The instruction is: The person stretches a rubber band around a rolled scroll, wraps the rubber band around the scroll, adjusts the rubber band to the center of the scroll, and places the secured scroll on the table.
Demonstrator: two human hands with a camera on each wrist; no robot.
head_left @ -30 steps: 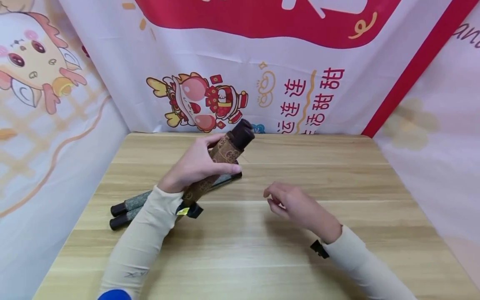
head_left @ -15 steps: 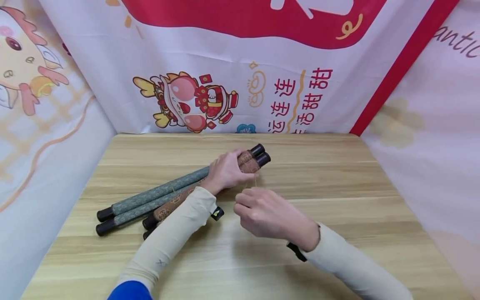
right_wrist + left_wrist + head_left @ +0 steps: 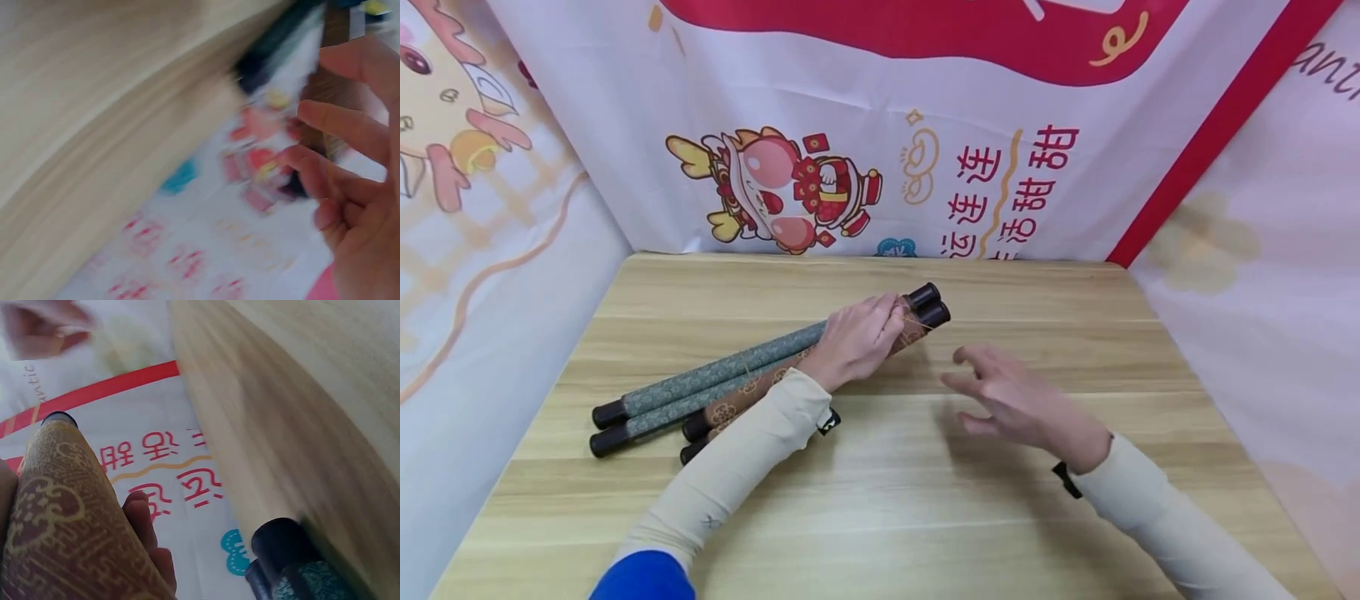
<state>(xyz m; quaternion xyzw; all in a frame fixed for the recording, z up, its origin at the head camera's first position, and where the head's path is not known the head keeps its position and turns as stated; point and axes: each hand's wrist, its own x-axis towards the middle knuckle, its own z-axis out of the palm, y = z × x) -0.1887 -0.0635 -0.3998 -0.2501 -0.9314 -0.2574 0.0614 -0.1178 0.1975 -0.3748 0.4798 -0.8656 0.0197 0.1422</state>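
Note:
A brown, gold-patterned scroll with black end knobs lies slantwise along the near side of a grey-green scroll. My left hand grips the brown scroll near its far right end, where a thin string shows beside the thumb. In the left wrist view, fingertips curl around the brown scroll, and the dark knobs of the grey-green scroll show at the bottom. Just right of the knobs, my right hand is in the air, its fingers spread and slightly bent, holding nothing.
The scrolls rest on a wood-grain table. A white cloth with red printing hangs along the back edge, and printed cloths also stand at the left and right sides.
My left hand has lowered the raised brown scroll beside the grey-green one. My right hand came in close to its end with fingers curled, then drew back right and opened.

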